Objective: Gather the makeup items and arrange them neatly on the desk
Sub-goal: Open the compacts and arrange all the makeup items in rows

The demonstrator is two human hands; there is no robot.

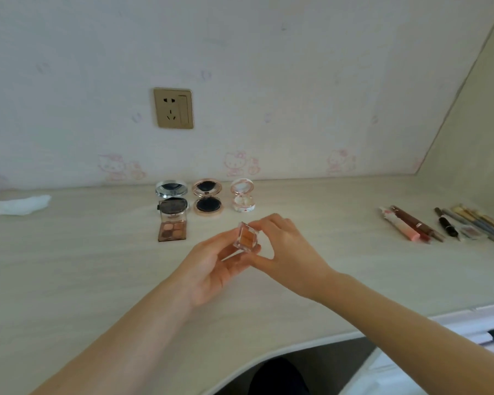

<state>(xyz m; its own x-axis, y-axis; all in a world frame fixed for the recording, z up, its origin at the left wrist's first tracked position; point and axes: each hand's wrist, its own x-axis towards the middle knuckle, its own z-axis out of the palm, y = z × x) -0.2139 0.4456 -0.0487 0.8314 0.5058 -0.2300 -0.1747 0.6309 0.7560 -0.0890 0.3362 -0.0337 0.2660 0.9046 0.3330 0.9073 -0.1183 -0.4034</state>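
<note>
A small clear square palette (246,238) with orange-brown powder is held above the middle of the desk (69,266). My left hand (211,266) holds it from below and my right hand (285,252) pinches its top edge. Behind it, near the wall, three round compacts stand open in a row: a silver one (171,189), a rose-gold one (207,198) and a white flowery one (242,195). An open four-colour eyeshadow palette (172,225) lies in front of the silver compact. At the right lie several pencils, brushes and tubes (445,226).
A white tissue (22,205) lies at the far left of the desk. A wall socket (173,108) sits above the compacts. The desk's curved front edge runs at the lower right, with white furniture (474,332) beyond it.
</note>
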